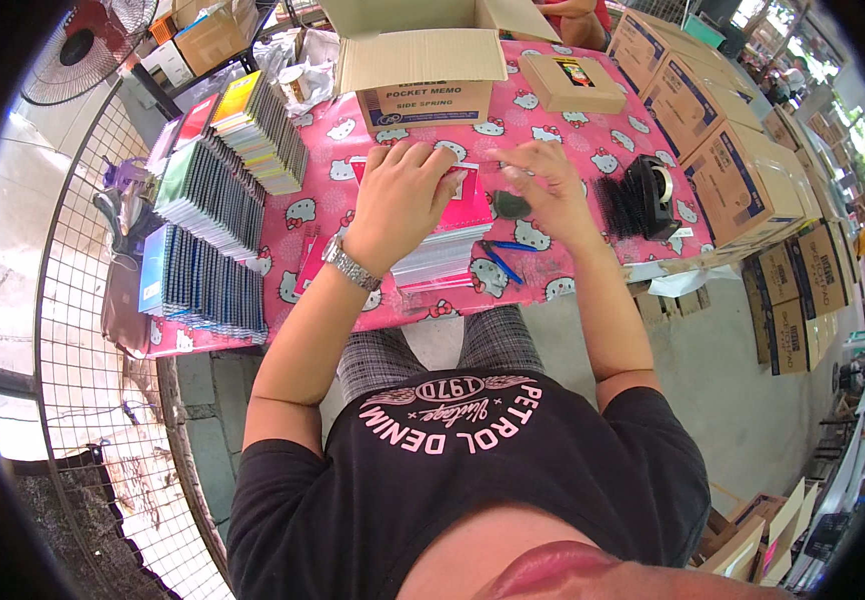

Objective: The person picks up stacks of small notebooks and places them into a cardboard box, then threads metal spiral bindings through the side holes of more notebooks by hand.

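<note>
One pink pile of notebooks [443,255], two bent arms

Both arms reach forward over the desk [588,140]. The left hand [408,190] lies palm down upon the pile, its fingers bent; I cannot tell if it grips. The right hand [543,182], half open, is just beside. I count at least three stacks of spiral notebooks [218,215], one blue-handled tool [502,262], one tape dispenser [653,197].

single head-worn fisheye view, facing steeply downward, past black short-sleeved T-shirt [488,468], toward pink cartoon-printed tablecloth [593,150], close below
</note>
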A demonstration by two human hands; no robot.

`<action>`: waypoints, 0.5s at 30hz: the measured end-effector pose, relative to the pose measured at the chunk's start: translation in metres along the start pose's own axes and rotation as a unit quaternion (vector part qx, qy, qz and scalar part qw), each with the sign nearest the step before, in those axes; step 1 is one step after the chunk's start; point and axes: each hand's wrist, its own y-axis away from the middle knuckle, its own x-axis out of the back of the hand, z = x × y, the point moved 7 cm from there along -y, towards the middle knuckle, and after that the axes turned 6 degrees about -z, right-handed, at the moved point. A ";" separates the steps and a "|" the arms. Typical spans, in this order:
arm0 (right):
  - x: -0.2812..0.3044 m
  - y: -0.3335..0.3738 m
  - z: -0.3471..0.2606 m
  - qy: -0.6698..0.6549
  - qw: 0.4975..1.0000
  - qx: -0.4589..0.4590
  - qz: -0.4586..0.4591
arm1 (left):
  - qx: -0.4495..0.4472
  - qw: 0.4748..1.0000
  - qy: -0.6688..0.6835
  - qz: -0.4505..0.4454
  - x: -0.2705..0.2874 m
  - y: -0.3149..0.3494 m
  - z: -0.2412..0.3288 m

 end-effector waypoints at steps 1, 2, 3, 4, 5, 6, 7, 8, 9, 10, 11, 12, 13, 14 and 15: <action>-0.004 -0.004 -0.006 -0.005 1.000 0.003 0.005 | 0.001 1.000 -0.002 0.003 0.000 0.000 0.000; -0.005 -0.006 -0.011 -0.010 1.000 0.007 0.010 | 0.001 1.000 0.002 0.005 0.001 0.000 0.000; -0.004 -0.006 -0.010 -0.045 0.999 -0.012 0.028 | 0.002 1.000 0.007 0.009 0.001 0.001 -0.001; -0.003 -0.006 -0.009 -0.080 0.995 -0.031 0.045 | 0.003 1.000 0.012 0.013 0.001 0.001 -0.002; -0.002 -0.006 -0.006 -0.115 0.990 -0.049 0.063 | 0.007 1.000 0.007 0.017 0.002 0.001 -0.001; -0.003 -0.006 -0.010 -0.083 0.994 -0.025 0.061 | 0.011 1.000 0.003 0.020 0.000 0.002 0.000; -0.003 -0.006 -0.012 -0.051 0.997 -0.001 0.059 | 0.015 1.000 -0.001 0.022 -0.001 0.002 0.000; -0.003 -0.006 -0.015 -0.019 0.998 0.023 0.057 | 0.012 0.999 0.000 0.031 -0.001 0.002 0.000; -0.005 -0.006 -0.013 -0.043 0.999 0.003 0.031 | 0.011 0.999 -0.001 0.039 -0.001 0.003 0.000; -0.007 -0.005 -0.012 -0.066 0.998 -0.016 0.004 | 0.009 0.999 -0.001 0.047 0.000 0.004 0.000; -0.009 -0.004 -0.011 -0.089 0.995 -0.036 -0.022 | 0.010 0.999 -0.005 0.047 0.000 0.004 0.000; -0.011 -0.004 -0.005 -0.129 0.986 -0.092 -0.052 | 0.010 0.999 -0.009 0.045 0.000 0.005 0.001; -0.012 -0.004 -0.001 -0.169 0.971 -0.147 -0.081 | 0.009 0.999 -0.013 0.044 0.000 0.006 0.003; -0.014 -0.002 0.003 -0.208 0.951 -0.202 -0.110 | 0.009 0.999 -0.015 0.043 0.000 0.006 0.004; -0.013 -0.003 0.002 -0.225 0.942 -0.219 -0.116 | 0.009 0.999 -0.019 0.043 0.002 0.006 0.005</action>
